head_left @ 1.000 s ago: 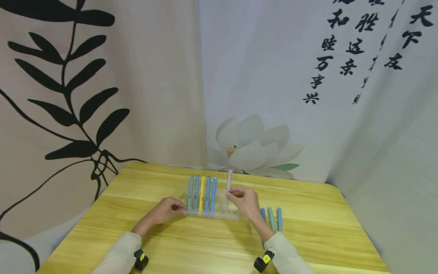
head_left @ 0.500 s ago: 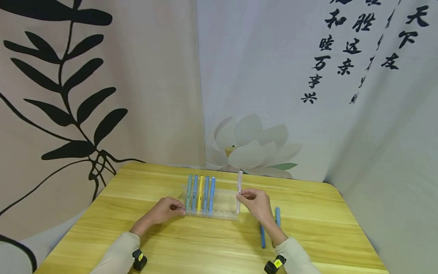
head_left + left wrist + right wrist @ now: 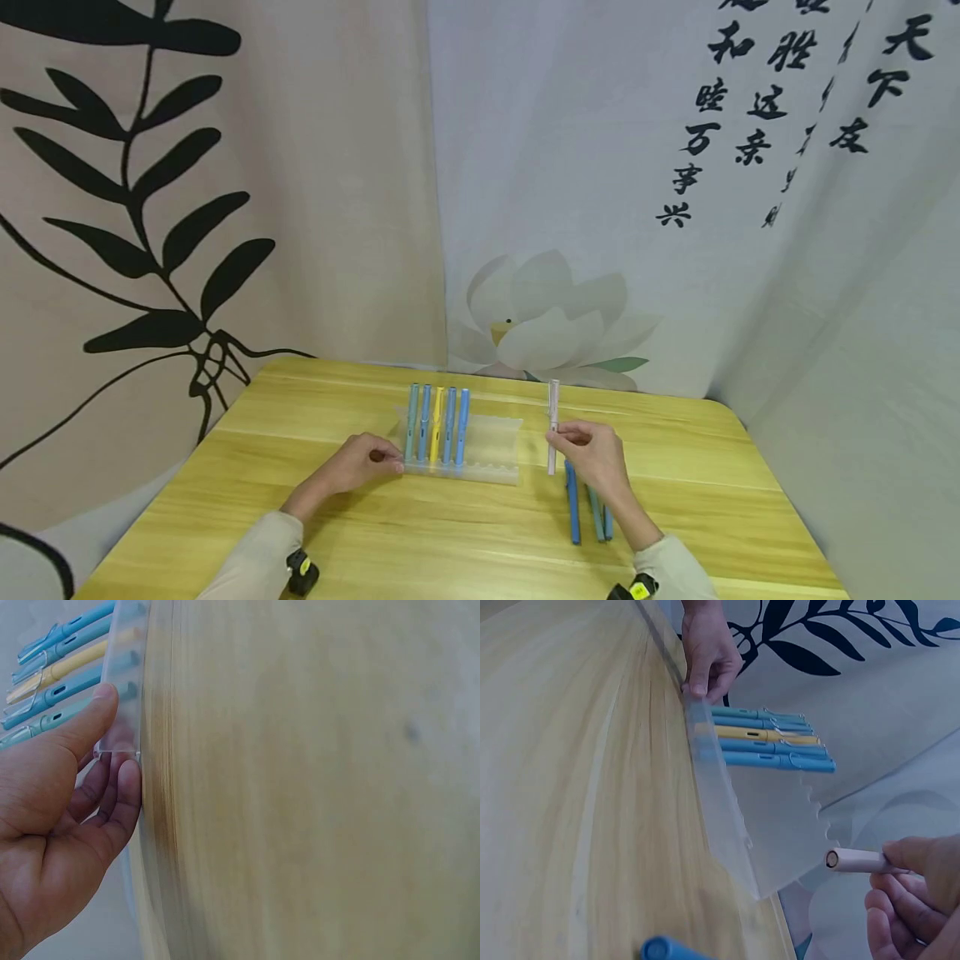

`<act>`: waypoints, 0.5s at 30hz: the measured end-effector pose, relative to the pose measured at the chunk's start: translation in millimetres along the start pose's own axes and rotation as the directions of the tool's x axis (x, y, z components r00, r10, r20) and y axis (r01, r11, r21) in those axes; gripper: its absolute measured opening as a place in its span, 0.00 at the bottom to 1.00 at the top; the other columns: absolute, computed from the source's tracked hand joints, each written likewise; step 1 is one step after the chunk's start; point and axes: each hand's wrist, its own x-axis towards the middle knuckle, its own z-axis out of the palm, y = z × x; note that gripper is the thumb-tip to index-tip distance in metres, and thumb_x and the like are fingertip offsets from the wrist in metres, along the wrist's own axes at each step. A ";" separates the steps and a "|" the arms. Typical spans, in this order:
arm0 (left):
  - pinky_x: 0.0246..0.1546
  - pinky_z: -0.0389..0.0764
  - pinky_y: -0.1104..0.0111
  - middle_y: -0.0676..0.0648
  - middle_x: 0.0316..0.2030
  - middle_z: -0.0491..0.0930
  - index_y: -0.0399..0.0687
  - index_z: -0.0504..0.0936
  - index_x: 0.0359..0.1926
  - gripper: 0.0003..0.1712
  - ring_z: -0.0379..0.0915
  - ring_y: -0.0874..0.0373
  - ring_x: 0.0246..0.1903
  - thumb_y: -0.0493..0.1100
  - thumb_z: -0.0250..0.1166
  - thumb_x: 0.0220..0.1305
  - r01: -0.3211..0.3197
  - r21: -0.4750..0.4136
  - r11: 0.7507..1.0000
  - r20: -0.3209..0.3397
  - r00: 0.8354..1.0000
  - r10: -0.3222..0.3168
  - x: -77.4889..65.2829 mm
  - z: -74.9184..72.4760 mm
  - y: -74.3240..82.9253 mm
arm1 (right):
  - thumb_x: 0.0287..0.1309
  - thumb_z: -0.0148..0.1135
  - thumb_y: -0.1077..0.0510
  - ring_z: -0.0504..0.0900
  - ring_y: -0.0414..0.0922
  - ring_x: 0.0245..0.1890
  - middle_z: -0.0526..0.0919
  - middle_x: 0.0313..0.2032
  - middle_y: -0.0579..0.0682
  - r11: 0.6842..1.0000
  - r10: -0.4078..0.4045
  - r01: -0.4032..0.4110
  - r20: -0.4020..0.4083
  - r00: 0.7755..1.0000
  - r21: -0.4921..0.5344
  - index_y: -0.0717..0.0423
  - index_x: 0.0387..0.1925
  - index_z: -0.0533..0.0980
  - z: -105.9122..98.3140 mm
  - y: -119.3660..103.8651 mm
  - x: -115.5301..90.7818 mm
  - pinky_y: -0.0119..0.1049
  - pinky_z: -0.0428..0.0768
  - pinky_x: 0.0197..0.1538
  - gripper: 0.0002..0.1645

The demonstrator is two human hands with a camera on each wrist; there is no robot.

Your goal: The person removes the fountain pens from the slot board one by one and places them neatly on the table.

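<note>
Since the earlier frame the right hand (image 3: pixel 596 454) has carried the pale pink pen (image 3: pixel 553 404) rightward, from over the clear rack (image 3: pixel 491 442) to past its right edge.

Nearest, along the bottom of the frame, the left sleeve (image 3: pixel 255 558) and right sleeve (image 3: pixel 678 567) reach in over the wooden tabletop (image 3: pixel 420 533), with a broad stretch of wood between them. At lower right three loose pens lie partly under the right forearm: a blue pen (image 3: pixel 573 504), a green pen (image 3: pixel 596 512) and another blue one (image 3: pixel 608 523); past them, wood runs on to the slanting right edge.

At centre, the left hand pinches the rack's near left corner between thumb and fingers. The right hand, well apart from it, pinches the pink pen near mid-length, roughly upright; a narrow strip of wood shows between pen and rack.

Five pens lean along the rack's left part, green, blue, yellow (image 3: pixel 437 425), blue, blue; to their right the panel offers open width up to its edge.

Beyond, more wood leads to the far edge, rounded at the right corner, where the wall cloth (image 3: pixel 360 208) rises behind, printed with a lotus (image 3: pixel 551 333).
</note>
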 end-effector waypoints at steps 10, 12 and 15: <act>0.35 0.77 0.71 0.52 0.35 0.86 0.46 0.89 0.40 0.06 0.74 0.63 0.32 0.43 0.67 0.70 -0.004 0.005 1.000 -0.006 1.000 0.004 0.6 -0.4 -0.5 | 0.59 0.75 0.50 0.85 0.42 0.37 0.90 0.37 0.48 0.996 0.068 -0.069 -0.027 0.997 -0.057 0.53 0.41 0.88 -20.4 17.1 -4.6 0.35 0.81 0.37 0.13; 0.35 0.77 0.71 0.52 0.35 0.86 0.46 0.89 0.39 0.06 0.74 0.63 0.32 0.43 0.67 0.70 -0.003 0.004 1.000 -0.004 1.000 0.003 0.4 -0.1 -0.7 | 0.60 0.75 0.50 0.85 0.42 0.36 0.90 0.37 0.49 0.995 0.079 -0.081 -0.027 0.996 -0.055 0.54 0.42 0.88 -25.2 18.1 -6.2 0.34 0.81 0.36 0.14; 0.34 0.76 0.71 0.52 0.34 0.85 0.47 0.88 0.39 0.06 0.72 0.63 0.31 0.43 0.67 0.70 -0.002 0.010 1.000 0.000 1.000 0.002 -0.1 0.7 -1.1 | 0.60 0.75 0.50 0.85 0.42 0.35 0.89 0.37 0.50 0.994 0.099 -0.099 -0.023 0.995 -0.037 0.55 0.43 0.88 -32.3 19.5 -8.5 0.35 0.82 0.35 0.15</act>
